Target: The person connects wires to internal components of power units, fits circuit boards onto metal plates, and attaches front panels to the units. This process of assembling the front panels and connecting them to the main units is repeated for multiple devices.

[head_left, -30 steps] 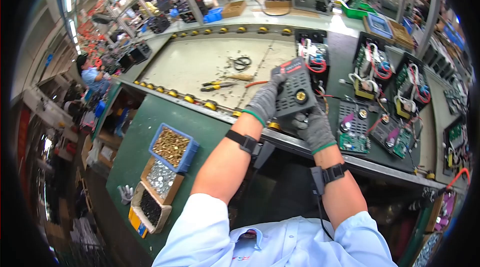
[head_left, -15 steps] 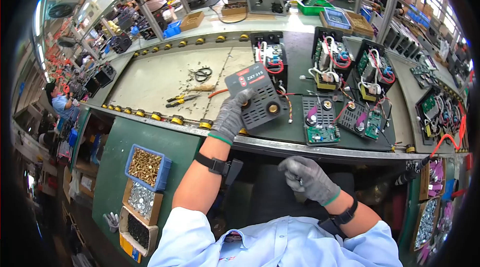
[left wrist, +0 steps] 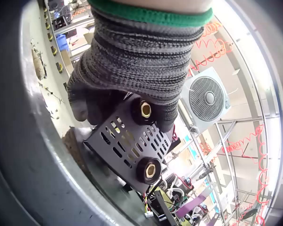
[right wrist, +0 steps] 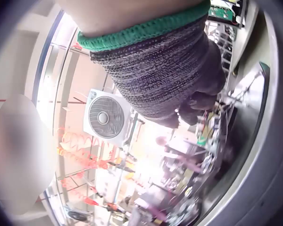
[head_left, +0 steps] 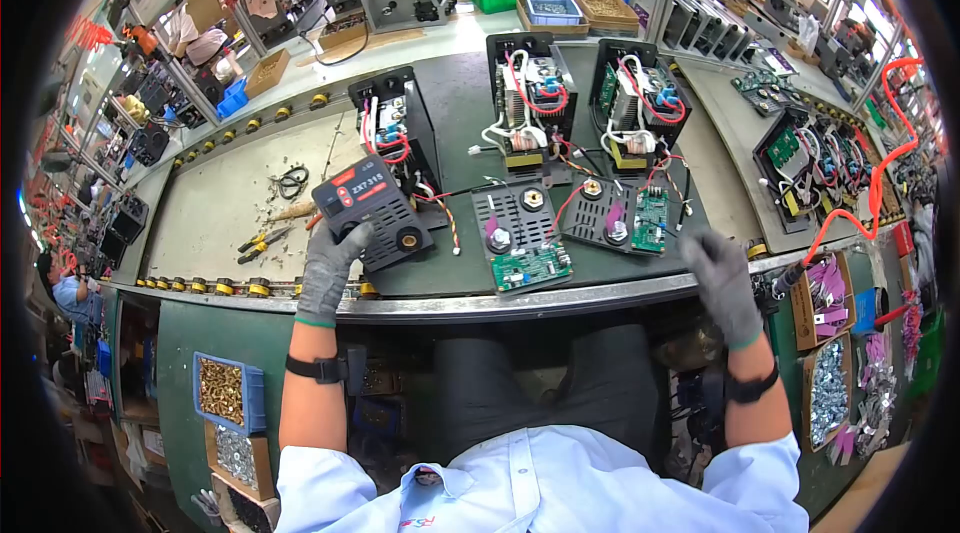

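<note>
In the head view my gloved left hand (head_left: 328, 271) grips a dark vented metal panel (head_left: 376, 216) by its near left edge, with the thumb over its face. The panel carries a "ZX7 315" label and stands tilted above the bench's front edge. Two round black sockets with brass centres (left wrist: 151, 170) show on it in the left wrist view. Over at the right, my gloved right hand (head_left: 725, 283) is in the air by the bench's front edge, fingers loosely bent. No held thing shows in the right wrist view.
Two vented panels with green circuit boards (head_left: 530, 268) lie on the dark mat. Behind them stand several opened machine units (head_left: 535, 108) with wiring. Pliers (head_left: 262, 243) lie on the left. A blue bin of brass parts (head_left: 255, 398) and boxes of silver parts (head_left: 828, 388) flank me.
The right hand has let go of the panel, dropped towards the body and swung out to the right. The left hand keeps holding the panel. The head view has turned right.
</note>
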Available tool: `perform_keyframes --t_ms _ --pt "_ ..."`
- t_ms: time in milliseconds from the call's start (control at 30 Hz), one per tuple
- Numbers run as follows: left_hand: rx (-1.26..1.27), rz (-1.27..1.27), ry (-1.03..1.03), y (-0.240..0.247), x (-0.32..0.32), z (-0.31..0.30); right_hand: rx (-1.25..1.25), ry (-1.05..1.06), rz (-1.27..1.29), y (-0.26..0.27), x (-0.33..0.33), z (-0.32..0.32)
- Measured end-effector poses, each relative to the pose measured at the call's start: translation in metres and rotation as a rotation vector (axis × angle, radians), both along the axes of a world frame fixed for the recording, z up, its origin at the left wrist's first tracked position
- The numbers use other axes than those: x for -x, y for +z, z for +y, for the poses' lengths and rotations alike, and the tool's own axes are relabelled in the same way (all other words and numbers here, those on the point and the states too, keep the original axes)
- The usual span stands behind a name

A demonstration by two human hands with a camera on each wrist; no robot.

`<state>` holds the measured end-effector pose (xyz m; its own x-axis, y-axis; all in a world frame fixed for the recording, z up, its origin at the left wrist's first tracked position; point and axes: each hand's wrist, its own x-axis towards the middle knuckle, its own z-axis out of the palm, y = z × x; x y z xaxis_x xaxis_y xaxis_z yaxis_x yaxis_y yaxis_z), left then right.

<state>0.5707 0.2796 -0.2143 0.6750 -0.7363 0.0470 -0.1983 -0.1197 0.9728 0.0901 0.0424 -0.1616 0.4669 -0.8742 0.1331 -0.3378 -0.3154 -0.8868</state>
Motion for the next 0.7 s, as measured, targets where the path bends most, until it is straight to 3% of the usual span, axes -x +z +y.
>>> perform_keyframes --t_ms 67,133,200,267,433,700 --pt "0.004 0.013 0.099 0.016 0.027 0.012 0.064 -0.054 0.223 -0.009 0.0 -0.049" --pt "0.048 -0.012 0.345 0.012 0.046 0.03 -0.033 -0.023 0.221 -0.044 -0.001 -0.092" --pt "0.065 -0.005 0.351 0.018 0.071 0.048 -0.298 0.024 0.215 -0.055 -0.011 -0.108" --pt "0.08 0.003 0.355 0.021 0.093 0.059 -0.366 0.04 0.237 -0.037 -0.021 -0.102" --pt "0.126 -0.031 0.034 0.024 0.138 0.044 -0.481 0.058 0.155 -0.032 -0.021 -0.096" --pt "-0.098 -0.261 -0.135 0.042 0.179 -0.01 -0.469 -0.058 0.027 -0.04 0.02 -0.105"
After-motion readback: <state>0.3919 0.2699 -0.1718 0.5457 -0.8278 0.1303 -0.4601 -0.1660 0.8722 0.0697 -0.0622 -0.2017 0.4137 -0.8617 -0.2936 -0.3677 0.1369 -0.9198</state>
